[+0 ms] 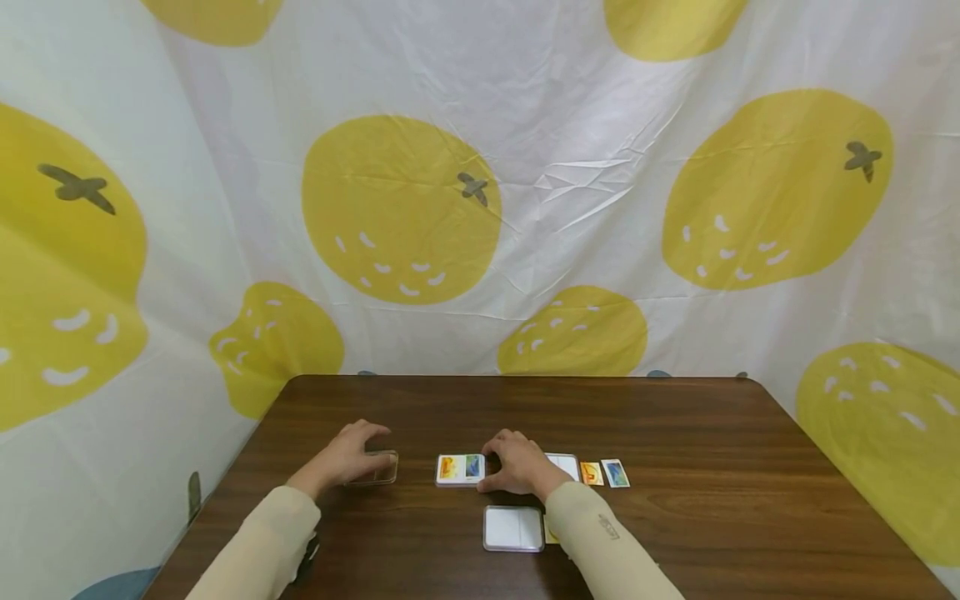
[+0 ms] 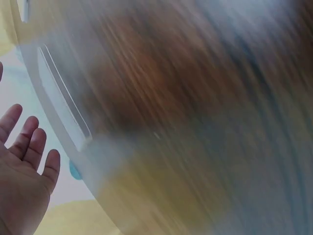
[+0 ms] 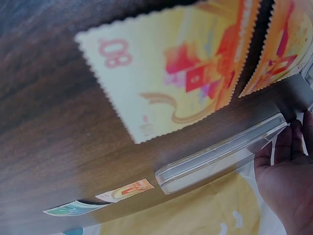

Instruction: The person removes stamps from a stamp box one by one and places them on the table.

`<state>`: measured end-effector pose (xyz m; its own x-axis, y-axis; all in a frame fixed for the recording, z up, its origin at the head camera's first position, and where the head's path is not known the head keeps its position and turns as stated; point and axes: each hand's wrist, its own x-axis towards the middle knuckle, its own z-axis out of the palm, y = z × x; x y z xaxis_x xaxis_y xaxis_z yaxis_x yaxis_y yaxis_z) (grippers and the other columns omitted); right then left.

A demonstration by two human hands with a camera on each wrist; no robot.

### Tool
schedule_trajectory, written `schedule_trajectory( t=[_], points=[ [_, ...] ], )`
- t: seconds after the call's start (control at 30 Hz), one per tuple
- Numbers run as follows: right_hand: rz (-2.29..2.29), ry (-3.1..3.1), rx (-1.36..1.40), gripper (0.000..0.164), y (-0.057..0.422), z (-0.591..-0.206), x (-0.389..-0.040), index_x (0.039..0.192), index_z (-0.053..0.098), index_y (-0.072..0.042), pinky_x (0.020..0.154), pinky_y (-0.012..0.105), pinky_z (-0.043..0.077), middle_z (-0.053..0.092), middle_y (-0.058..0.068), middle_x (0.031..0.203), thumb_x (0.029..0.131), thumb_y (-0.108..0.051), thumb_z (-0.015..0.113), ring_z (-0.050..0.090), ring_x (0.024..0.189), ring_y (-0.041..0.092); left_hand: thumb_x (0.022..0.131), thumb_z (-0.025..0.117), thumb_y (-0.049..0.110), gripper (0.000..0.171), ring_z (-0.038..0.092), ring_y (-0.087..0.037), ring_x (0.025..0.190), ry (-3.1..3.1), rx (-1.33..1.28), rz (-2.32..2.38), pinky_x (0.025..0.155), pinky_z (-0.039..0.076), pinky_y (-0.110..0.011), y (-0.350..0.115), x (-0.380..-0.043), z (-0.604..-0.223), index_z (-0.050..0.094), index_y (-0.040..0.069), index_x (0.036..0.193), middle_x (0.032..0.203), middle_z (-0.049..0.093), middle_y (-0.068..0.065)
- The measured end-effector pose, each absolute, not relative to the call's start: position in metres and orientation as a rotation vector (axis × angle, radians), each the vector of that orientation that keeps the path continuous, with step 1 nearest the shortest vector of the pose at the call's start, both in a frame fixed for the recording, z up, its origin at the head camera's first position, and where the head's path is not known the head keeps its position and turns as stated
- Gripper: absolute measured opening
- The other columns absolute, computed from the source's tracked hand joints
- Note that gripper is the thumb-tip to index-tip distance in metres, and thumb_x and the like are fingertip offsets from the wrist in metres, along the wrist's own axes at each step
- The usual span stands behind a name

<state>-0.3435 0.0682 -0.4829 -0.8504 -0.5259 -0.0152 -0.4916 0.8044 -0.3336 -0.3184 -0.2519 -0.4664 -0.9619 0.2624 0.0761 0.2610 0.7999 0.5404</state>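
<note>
My right hand (image 1: pixel 521 468) spans the right end of a flat clear case (image 1: pixel 461 482), its index finger at the far corner and its thumb at the near one. Two stamps (image 1: pixel 450 468), one orange and one blue-green, lie side by side on the case's white insert. To the left, my left hand (image 1: pixel 347 456) hovers with spread fingers over an empty-looking transparent case piece (image 1: pixel 386 471). The left wrist view shows that hand's (image 2: pixel 24 181) fingers loosely extended. In the right wrist view, the fingers of my right hand (image 3: pixel 288 178) are partly cut off behind a case (image 3: pixel 222 154).
Partly behind my right hand stands another white-backed case (image 1: pixel 566 463), with an orange stamp (image 1: pixel 592 473) and a blue stamp (image 1: pixel 616 473) to its right. Nearer me lies a white-backed case (image 1: pixel 513 529); a yellowish stamp (image 1: pixel 551 535) shows beside my right sleeve. A patterned cloth (image 1: pixel 540 217) hangs behind the table.
</note>
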Motion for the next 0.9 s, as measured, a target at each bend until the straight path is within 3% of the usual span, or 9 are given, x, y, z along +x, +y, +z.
schedule_trajectory(
  t=[0.3,0.63,0.9],
  points=[
    [-0.503,2.874,-0.811,0.054,0.068,-0.481,-0.343,0.123,0.066,-0.014,0.103,0.051,0.037,0.055,0.009,0.129,0.081,-0.045,0.080,0.048,0.123,0.031,0.089,0.075,0.033,0.053,0.050,-0.034,0.120,2.932,0.420,0.982,0.100,0.040,-0.053,-0.227,-0.324,-0.466,0.061,0.002,0.130,0.128,0.056,-0.018],
    [-0.510,2.868,-0.803,0.055,0.068,-0.478,-0.341,0.123,0.066,-0.013,0.103,0.052,0.037,0.054,0.009,0.129,0.081,-0.045,0.081,0.048,0.123,0.031,0.089,0.075,0.029,0.043,0.053,-0.029,0.110,2.946,0.484,0.988,0.096,0.043,-0.051,-0.200,-0.324,-0.470,0.065,0.005,0.123,0.118,0.059,-0.010],
    [-0.502,2.872,-0.791,0.055,0.068,-0.478,-0.341,0.122,0.066,-0.013,0.103,0.052,0.037,0.055,0.009,0.129,0.081,-0.045,0.080,0.048,0.123,0.031,0.090,0.073,0.027,0.041,0.054,-0.033,0.113,2.911,0.515,1.034,0.098,0.042,-0.053,-0.183,-0.324,-0.475,0.065,0.002,0.122,0.119,0.060,-0.013]
  ],
)
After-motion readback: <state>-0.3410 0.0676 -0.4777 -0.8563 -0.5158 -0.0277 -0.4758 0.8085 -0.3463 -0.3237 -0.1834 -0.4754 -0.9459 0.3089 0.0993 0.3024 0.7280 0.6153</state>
